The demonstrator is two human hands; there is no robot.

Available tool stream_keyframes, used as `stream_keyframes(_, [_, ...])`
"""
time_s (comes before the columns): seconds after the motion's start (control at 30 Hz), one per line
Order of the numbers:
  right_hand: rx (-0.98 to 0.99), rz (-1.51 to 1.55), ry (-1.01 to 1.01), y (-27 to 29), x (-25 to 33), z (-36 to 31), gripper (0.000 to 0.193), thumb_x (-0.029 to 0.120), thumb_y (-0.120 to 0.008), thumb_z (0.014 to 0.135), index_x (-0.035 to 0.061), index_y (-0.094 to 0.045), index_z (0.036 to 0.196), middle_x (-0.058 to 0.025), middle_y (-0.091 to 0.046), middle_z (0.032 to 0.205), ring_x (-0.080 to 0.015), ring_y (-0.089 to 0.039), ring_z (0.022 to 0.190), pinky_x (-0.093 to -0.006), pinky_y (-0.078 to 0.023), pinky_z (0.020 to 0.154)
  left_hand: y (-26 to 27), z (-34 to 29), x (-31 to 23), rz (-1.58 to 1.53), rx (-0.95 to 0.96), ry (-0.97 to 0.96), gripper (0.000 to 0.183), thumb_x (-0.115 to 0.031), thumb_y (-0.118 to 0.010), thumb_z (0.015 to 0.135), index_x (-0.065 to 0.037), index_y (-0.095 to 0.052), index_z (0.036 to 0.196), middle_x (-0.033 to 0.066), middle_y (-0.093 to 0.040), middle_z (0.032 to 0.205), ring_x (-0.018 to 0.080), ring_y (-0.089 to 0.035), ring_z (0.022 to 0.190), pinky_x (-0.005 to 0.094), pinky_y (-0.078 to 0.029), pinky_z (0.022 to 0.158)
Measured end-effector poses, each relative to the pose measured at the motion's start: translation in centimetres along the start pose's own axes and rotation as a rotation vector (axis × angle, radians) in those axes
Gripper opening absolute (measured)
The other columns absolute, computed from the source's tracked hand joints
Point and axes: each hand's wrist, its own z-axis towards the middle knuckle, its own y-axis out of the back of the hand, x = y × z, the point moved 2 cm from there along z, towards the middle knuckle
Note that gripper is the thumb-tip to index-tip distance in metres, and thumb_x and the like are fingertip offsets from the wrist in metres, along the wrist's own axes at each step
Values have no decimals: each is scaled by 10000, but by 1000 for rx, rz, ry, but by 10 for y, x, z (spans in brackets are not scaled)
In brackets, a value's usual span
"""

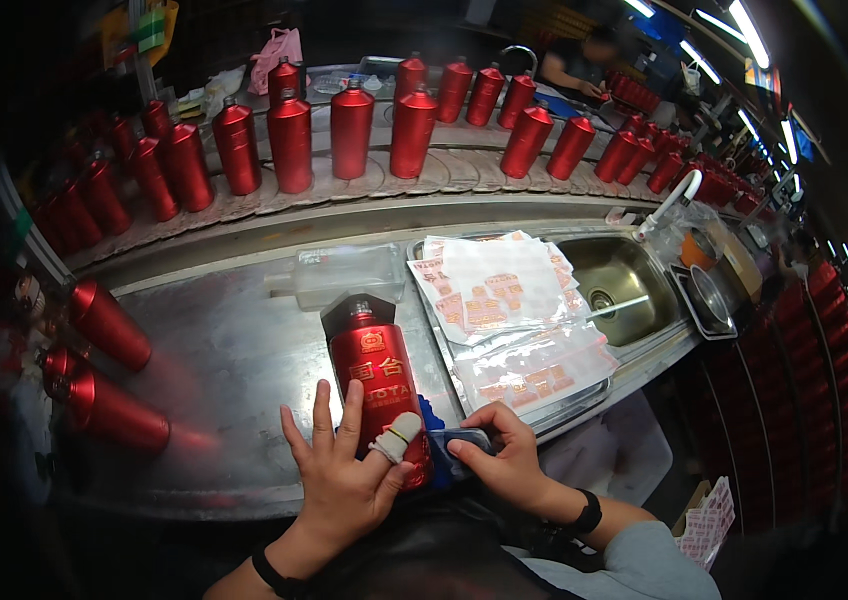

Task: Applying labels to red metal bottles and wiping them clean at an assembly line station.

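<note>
A glossy red bottle (374,365) with gold lettering lies on its back before me, its neck pointing away. My left hand (344,485) rests over its lower left part with the fingers spread. A whitish cover wraps one finger of that hand, which touches the bottle's front. Between thumb and fingers, my right hand (514,475) pinches a flat dark scraper-like piece (459,437) by the bottle's lower right edge. Whether the piece touches the bottle, I cannot tell. Blue cloth (431,412) shows under the bottle's right side.
Printed transfer sheets (494,255) lie in a pile right of the bottle, beside a sink (619,290) with a white tap (679,195). A clear glass bottle (349,272) lies beyond. Red bottles (292,145) line a conveyor (384,190); others lie at left (109,325). Another person (576,65) works far back.
</note>
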Motion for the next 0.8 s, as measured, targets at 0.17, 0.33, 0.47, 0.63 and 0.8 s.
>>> stream_keyframes(0.17, [-90,74,52,1,15,4,217,49,-743,827,1,-586,968,-13,-616,867,-58,-567,756,-211,-463,684,-7,-17,-3,-10,37,-61,306,-424,-616,898,-294,-709,1159,216,-271,1564,477,-152,1447,723,25,1069])
stream_keyframes(0.33, [27,-53,214,-20,24,4,230,38,-740,829,-2,-567,977,-25,-620,842,-47,-566,736,-207,-460,654,-7,-39,12,-19,13,30,381,-460,-508,963,-243,-698,1212,258,-238,1564,482,-129,1454,693,56,1086])
stream_keyframes(0.47, [-101,-48,56,-10,11,9,216,25,-735,812,2,-575,955,-28,-616,826,-59,-567,734,-216,-464,656,-5,-51,20,-69,11,125,360,-428,-551,948,-241,-689,1223,251,-279,1550,481,-165,1445,718,14,1070])
stream_keyframes(0.63, [-125,-164,242,-18,28,3,197,17,-746,785,15,-620,936,-67,-630,814,-142,-611,731,-272,-477,667,-2,-53,18,-115,2,122,369,-412,-561,946,-207,-691,1223,273,-280,1541,489,-166,1443,705,18,1081])
stream_keyframes(0.8, [84,-434,676,-22,56,3,294,-28,-741,663,49,-669,938,-100,-646,837,-282,-602,719,-360,-469,656,0,-60,24,-199,-6,136,376,-402,-557,950,-210,-678,1249,287,-276,1537,492,-175,1439,686,16,1093])
